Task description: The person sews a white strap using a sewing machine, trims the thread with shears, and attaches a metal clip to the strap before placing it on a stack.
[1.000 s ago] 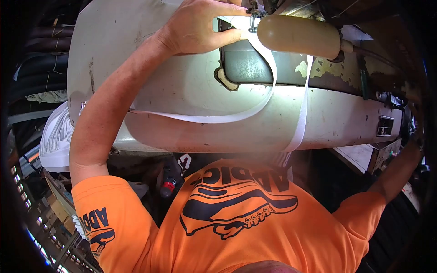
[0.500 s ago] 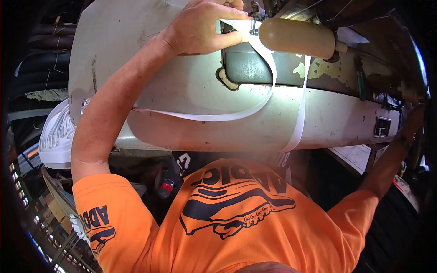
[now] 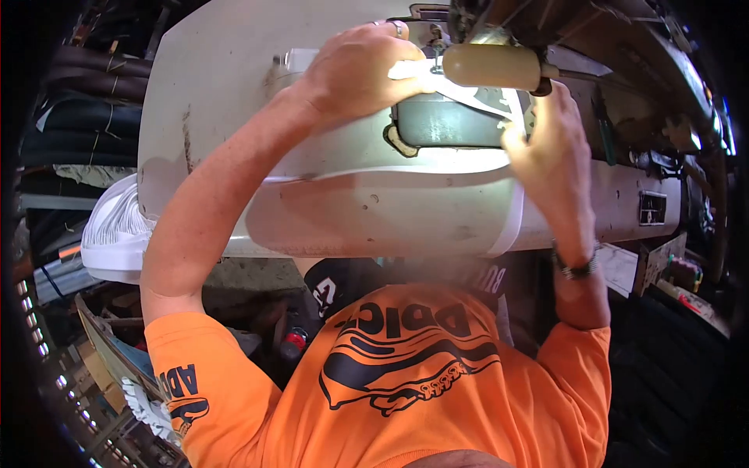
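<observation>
White strap (image 3: pixel 406 168) at the sewing machine (image 3: pixel 449 125)
Left grip (image 3: pixel 363 70) pinches it beside the needle; right grip (image 3: pixel 552 148) closes on it.

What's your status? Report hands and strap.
Left hand on white strap at machine foot. Right hand also at strap, grips blurred. Tan cylinder partly blocks view.

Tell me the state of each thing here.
Tabletop: scuffed, partly brightly lit.
White tape: one strand over the table's front edge.
Left hand: closed on the tape.
Right hand: blurred, grip unclear.
Tape bundle: stacked in loops.
Dark wristband: worn, right wrist.
</observation>
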`<state>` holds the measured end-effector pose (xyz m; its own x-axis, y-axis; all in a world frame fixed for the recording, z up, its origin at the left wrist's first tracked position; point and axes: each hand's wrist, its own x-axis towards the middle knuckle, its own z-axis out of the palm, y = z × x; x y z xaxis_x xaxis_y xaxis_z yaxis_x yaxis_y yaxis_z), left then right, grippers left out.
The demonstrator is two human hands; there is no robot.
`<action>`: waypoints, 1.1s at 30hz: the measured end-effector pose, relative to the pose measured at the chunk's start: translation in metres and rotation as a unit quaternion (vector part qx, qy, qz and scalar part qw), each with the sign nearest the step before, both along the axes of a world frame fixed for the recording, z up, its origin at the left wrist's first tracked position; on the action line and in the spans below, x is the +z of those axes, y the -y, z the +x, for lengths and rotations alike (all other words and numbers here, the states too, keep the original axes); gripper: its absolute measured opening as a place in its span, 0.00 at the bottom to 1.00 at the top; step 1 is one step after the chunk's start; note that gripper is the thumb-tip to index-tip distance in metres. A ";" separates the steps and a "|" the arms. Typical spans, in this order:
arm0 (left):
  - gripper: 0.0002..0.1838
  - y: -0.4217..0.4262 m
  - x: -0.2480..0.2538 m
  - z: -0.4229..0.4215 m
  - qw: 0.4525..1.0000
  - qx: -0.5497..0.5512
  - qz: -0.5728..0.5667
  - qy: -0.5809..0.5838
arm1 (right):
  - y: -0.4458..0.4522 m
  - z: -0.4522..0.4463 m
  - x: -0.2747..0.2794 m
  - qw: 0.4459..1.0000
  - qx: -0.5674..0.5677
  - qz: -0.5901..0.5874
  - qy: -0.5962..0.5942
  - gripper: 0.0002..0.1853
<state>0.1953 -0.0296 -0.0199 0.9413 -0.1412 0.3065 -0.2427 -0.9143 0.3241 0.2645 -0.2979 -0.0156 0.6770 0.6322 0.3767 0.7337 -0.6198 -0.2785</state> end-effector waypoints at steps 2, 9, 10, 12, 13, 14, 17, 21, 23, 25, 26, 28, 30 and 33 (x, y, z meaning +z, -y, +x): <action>0.13 0.011 0.000 -0.005 0.997 0.052 -0.013 -0.051 | 0.010 0.031 0.006 0.998 0.033 -0.034 -0.048 0.29; 0.20 0.039 0.010 -0.025 0.989 0.131 -0.056 -0.046 | 0.009 0.113 -0.002 0.989 0.130 -0.053 -0.047 0.19; 0.20 0.039 0.010 -0.024 0.987 0.139 -0.062 -0.041 | 0.011 0.116 -0.003 0.988 0.143 -0.043 -0.048 0.17; 0.20 0.043 0.008 -0.026 0.984 0.153 -0.079 -0.040 | 0.015 0.122 -0.004 0.984 0.169 -0.022 -0.051 0.14; 0.20 0.044 0.005 -0.026 0.984 0.151 -0.087 -0.026 | 0.016 0.122 -0.003 0.984 0.162 -0.024 -0.070 0.13; 0.20 0.043 0.000 -0.026 0.984 0.149 -0.095 -0.011 | 0.016 0.122 -0.002 0.984 0.154 -0.026 -0.088 0.12; 0.19 0.047 0.001 -0.029 0.978 0.169 -0.120 -0.021 | 0.018 0.129 -0.005 0.981 0.179 -0.010 -0.069 0.12; 0.16 0.053 0.001 -0.032 0.975 0.188 -0.115 -0.031 | 0.016 0.129 -0.016 0.984 0.154 0.053 -0.068 0.11; 0.14 0.057 0.007 -0.033 0.972 0.197 -0.118 -0.047 | 0.019 0.133 -0.018 0.984 0.154 0.053 -0.067 0.11; 0.14 0.057 0.006 -0.032 0.971 0.199 -0.121 -0.049 | 0.018 0.134 -0.019 0.985 0.151 0.051 -0.063 0.11; 0.14 0.056 0.004 -0.032 0.972 0.196 -0.123 -0.044 | 0.017 0.133 -0.018 0.986 0.147 0.049 -0.061 0.11; 0.14 0.055 0.002 -0.033 0.971 0.195 -0.130 -0.038 | 0.016 0.132 -0.019 0.987 0.144 0.052 -0.056 0.11; 0.14 0.056 0.002 -0.033 0.970 0.197 -0.139 -0.037 | 0.017 0.131 -0.019 0.986 0.144 0.064 -0.049 0.11; 0.14 0.054 0.000 -0.033 0.973 0.190 -0.127 -0.030 | 0.015 0.130 -0.015 0.989 0.125 0.039 -0.067 0.11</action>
<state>0.1625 -0.0839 -0.0198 0.9278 0.2944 0.2290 0.1239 -0.8224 0.5553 0.3949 -0.3126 -0.0308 0.5509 0.7589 0.3473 0.8141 -0.3970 -0.4237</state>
